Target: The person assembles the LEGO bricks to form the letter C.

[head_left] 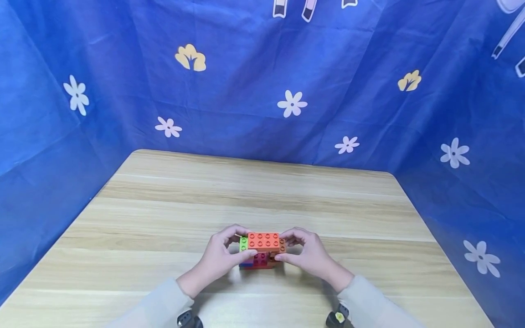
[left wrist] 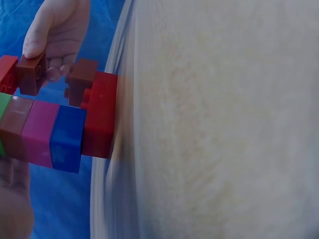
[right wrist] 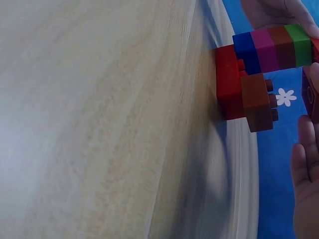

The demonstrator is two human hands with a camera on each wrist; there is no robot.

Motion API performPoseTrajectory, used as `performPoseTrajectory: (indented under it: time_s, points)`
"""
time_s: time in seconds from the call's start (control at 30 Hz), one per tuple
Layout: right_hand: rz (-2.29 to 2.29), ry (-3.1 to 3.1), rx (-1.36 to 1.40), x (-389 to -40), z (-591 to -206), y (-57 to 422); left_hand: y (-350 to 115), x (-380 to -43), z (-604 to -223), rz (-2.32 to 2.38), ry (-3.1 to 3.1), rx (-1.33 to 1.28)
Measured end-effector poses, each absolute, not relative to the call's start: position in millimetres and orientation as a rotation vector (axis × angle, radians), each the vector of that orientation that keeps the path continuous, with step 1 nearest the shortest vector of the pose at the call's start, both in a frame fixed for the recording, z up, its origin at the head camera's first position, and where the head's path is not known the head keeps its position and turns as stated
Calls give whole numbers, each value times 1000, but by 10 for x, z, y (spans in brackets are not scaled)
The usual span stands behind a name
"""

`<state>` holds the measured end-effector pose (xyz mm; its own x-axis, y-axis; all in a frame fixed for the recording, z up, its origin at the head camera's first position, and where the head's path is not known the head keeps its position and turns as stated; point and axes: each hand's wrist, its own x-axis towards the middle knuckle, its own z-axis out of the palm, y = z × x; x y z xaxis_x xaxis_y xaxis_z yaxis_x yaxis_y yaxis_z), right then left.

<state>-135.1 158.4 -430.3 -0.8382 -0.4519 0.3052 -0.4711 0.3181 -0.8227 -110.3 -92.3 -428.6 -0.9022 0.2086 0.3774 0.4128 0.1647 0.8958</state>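
Note:
A small structure of toy building bricks stands on the table between both hands. Its red base brick (left wrist: 101, 117) carries a column of blue (left wrist: 68, 137), magenta (left wrist: 41, 132), brown and green bricks (right wrist: 302, 46) on the left. A separate brown brick (right wrist: 256, 102) sits on the base's right end. Across the top lies an orange-red brick (head_left: 263, 240), with another brown brick (left wrist: 31, 74) at its right end, a gap above the lower brown one. My left hand (head_left: 221, 253) grips the column's upper part, thumb in front. My right hand (head_left: 305, 253) pinches the upper brown brick.
The wood-grain table (head_left: 262, 191) reaches back to a blue curtain (head_left: 246, 127) with white flowers, which also hangs along both sides. Dark straps with small devices (head_left: 337, 316) sit at both wrists, near the table's front.

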Motion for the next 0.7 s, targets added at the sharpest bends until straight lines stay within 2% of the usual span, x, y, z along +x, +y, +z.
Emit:
performPoseTrajectory:
  time_s: [0.7]
  points:
    - [1856,-2370,816,-1277,-4409,1494,-953,-1178,-4209,-1694,-2291,-766]
